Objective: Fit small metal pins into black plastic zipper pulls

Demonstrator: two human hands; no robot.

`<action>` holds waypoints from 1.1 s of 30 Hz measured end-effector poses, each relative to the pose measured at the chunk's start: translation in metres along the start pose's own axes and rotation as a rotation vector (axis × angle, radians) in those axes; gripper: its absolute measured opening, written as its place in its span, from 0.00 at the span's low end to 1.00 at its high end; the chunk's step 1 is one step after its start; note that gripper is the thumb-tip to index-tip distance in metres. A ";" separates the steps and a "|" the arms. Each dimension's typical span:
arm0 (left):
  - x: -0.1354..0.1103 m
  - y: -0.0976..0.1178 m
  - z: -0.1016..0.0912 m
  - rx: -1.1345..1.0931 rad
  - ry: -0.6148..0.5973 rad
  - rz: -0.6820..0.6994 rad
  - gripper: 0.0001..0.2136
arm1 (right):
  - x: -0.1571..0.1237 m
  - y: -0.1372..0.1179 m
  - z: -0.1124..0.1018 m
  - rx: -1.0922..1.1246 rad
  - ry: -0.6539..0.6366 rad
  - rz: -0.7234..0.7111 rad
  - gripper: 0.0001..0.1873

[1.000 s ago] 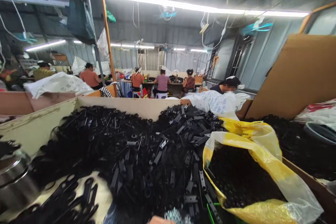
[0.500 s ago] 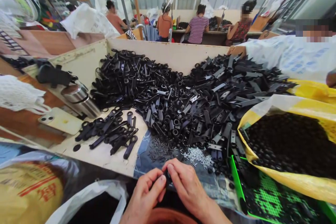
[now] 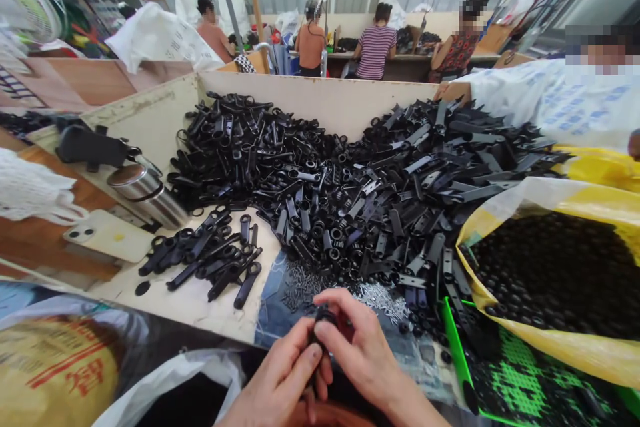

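Low in the view, my left hand (image 3: 276, 373) and my right hand (image 3: 356, 347) pinch a small black plastic part (image 3: 324, 315) between their fingers, and the fingers hide most of it. Just beyond them lies a denim cloth (image 3: 285, 287) scattered with small silver metal pins (image 3: 381, 300). A large heap of black plastic loop-ended pieces (image 3: 320, 207) covers the cream board beyond. A smaller group of the same pieces (image 3: 210, 260) lies apart on the bare board to the left.
A yellow-lined sack of round black parts (image 3: 550, 273) stands at right, above a green-edged crate (image 3: 457, 353). A steel flask (image 3: 147, 197) and a phone (image 3: 107, 235) lie at left. A co-worker's hand (image 3: 453, 91) rests on the board's far edge. Several people sit at benches beyond.
My view has tilted from the ceiling down to the board, bringing my hands into sight. Since then my hands have risen slightly, and the black part shows more between them.
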State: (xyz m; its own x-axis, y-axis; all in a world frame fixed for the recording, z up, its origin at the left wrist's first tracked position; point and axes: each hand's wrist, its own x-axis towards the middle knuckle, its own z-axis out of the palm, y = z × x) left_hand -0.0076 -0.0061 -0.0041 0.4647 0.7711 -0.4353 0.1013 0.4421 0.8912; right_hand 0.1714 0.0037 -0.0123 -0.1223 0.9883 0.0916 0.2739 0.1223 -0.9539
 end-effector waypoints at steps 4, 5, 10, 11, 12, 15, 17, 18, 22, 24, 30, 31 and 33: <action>-0.007 0.000 -0.005 0.103 0.042 0.053 0.25 | -0.011 -0.001 0.010 0.372 -0.078 0.275 0.23; -0.009 0.000 -0.006 0.141 0.042 0.058 0.26 | -0.014 -0.001 0.012 0.440 -0.138 0.292 0.20; -0.013 0.007 -0.006 0.283 0.043 0.098 0.24 | -0.029 0.000 0.014 0.272 -0.178 0.331 0.11; -0.013 0.009 -0.005 0.297 0.029 0.112 0.23 | -0.032 0.001 0.015 0.224 -0.185 0.345 0.10; -0.012 0.011 -0.003 0.307 0.018 0.127 0.21 | -0.035 0.003 0.015 0.193 -0.190 0.354 0.11; -0.012 0.015 0.003 0.324 0.026 0.161 0.19 | -0.043 0.010 0.020 0.173 -0.183 0.399 0.16; -0.013 0.016 0.006 0.329 0.041 0.165 0.20 | -0.046 0.014 0.025 0.192 -0.159 0.442 0.20; -0.014 0.017 0.008 0.334 0.052 0.160 0.21 | -0.047 0.015 0.027 0.209 -0.149 0.451 0.21; -0.019 0.017 0.014 0.388 0.119 0.174 0.19 | -0.049 0.010 0.029 0.317 -0.098 0.441 0.14; -0.020 0.015 0.016 0.417 0.137 0.178 0.18 | -0.046 0.003 0.026 0.437 -0.109 0.428 0.11; -0.015 -0.001 0.011 0.386 0.111 0.041 0.24 | -0.032 -0.002 0.018 0.675 -0.211 0.421 0.12; -0.013 -0.003 0.009 0.356 0.111 0.048 0.24 | -0.031 0.000 0.019 0.635 -0.180 0.412 0.11; -0.010 -0.007 0.006 0.286 0.108 0.068 0.25 | -0.027 0.003 0.022 0.570 -0.140 0.392 0.09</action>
State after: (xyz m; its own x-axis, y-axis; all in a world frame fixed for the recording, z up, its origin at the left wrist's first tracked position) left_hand -0.0078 -0.0198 -0.0051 0.3844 0.8453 -0.3710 0.3236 0.2530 0.9117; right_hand 0.1548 -0.0247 -0.0242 -0.2493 0.9239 -0.2904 -0.2146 -0.3451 -0.9137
